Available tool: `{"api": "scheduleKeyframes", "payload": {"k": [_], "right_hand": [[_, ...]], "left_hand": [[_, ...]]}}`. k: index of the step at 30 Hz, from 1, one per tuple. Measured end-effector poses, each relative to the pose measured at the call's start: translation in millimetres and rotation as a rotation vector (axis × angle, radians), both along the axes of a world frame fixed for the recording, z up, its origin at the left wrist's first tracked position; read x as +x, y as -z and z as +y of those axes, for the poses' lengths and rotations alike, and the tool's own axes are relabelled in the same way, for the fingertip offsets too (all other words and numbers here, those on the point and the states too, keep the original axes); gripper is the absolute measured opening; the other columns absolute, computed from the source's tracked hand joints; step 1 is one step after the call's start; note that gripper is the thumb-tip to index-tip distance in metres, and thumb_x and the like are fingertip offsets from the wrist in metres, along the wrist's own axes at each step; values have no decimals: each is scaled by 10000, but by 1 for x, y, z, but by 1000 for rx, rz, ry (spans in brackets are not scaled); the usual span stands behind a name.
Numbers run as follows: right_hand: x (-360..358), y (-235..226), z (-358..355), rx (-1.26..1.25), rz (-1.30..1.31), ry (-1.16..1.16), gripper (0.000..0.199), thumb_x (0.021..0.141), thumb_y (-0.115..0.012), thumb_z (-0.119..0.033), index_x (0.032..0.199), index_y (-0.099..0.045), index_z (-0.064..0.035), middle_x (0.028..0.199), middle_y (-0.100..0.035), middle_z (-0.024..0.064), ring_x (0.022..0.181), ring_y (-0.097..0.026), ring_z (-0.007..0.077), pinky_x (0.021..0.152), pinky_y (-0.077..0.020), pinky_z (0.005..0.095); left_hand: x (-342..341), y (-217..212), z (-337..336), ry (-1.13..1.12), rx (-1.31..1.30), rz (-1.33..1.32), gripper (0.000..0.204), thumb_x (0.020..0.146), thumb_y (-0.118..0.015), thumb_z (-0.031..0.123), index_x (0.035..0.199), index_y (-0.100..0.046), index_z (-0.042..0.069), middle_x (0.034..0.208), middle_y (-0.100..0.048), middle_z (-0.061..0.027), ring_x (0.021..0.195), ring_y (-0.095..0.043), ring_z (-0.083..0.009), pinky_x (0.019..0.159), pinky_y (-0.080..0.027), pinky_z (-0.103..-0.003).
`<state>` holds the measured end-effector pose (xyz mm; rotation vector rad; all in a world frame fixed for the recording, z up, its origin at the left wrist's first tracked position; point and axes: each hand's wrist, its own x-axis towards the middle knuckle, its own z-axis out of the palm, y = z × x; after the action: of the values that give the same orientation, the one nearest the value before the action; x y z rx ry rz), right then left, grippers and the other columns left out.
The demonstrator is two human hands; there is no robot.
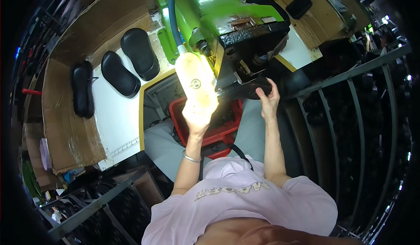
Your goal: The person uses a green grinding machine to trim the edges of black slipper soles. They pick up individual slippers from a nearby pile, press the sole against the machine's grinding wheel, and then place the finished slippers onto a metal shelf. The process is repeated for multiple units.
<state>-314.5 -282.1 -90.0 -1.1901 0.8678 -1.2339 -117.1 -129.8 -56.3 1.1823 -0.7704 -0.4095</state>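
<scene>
**Sole held under the press head, lamp in the other hand**

At the far left, three black shoe soles point(114, 65) lie on the white desk point(117, 122), ringed by cardboard point(65, 131) and well apart from the work. A red crate point(221, 127) sits below, between the person's knees.

The left hand point(197, 116) is clenched around the base of a lit work lamp point(197, 81) on a blue cable point(172, 13), raised just beside the green press machine point(205, 4). The glare washes out its fingers.

The right hand point(267, 98) grasps the edge of a black sole point(247, 89) lying under the machine's dark head point(253, 35), fingertips close to the metal.

Risk, as I judge it: the fingers sit near the pinch zone, so any descent of the head could catch them. The lamp's glare may hide the sole's alignment, and the cable could snag on the machine.

Room is tight: the machine ahead, a metal rail point(350, 74) close on the right, the desk edge on the left. Free space lies mainly back toward the lap.
</scene>
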Motion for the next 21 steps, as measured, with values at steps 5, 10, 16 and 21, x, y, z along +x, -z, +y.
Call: {"api": "scheduleKeyframes", "payload": {"k": [5, 10, 16, 21], "right_hand": [[-6, -39, -15, -339, 320, 29, 596, 726, -814, -29, 1258, -550, 11, 1141, -597, 85, 967, -599, 146, 847, -505, 265], [18, -80, 9, -325, 185, -154, 609, 720, -801, 7, 1268, -537, 35, 1202, -553, 104, 988, -608, 170, 832, -534, 286], [38, -71, 29, -456, 195, -191, 609, 661, -810, 37, 1226, -580, 29, 1213, -603, 149, 1034, -626, 224, 848, -525, 311], [66, -64, 47, -656, 240, -105, 593, 568, -868, -27, 1115, -646, 22, 1118, -666, 174, 1015, -656, 283, 886, -518, 350]], "left_hand": [[30, -43, 22, 50, 139, -245, 225, 755, -666, -129, 934, -564, -38, 877, -595, -57, 809, -619, -122, 747, -517, -247], [43, -8, 48, -1, -44, 222, 301, 704, -699, -161, 889, -532, 7, 858, -535, -39, 785, -553, -105, 740, -475, -238], [54, 28, 86, -21, -191, 357, 291, 739, -741, -77, 878, -512, 37, 870, -504, -24, 781, -501, -101, 751, -433, -235], [82, 54, 110, 88, -151, 405, 269, 750, -708, -99, 856, -511, 50, 863, -508, -27, 775, -515, -111, 741, -457, -245]]}}
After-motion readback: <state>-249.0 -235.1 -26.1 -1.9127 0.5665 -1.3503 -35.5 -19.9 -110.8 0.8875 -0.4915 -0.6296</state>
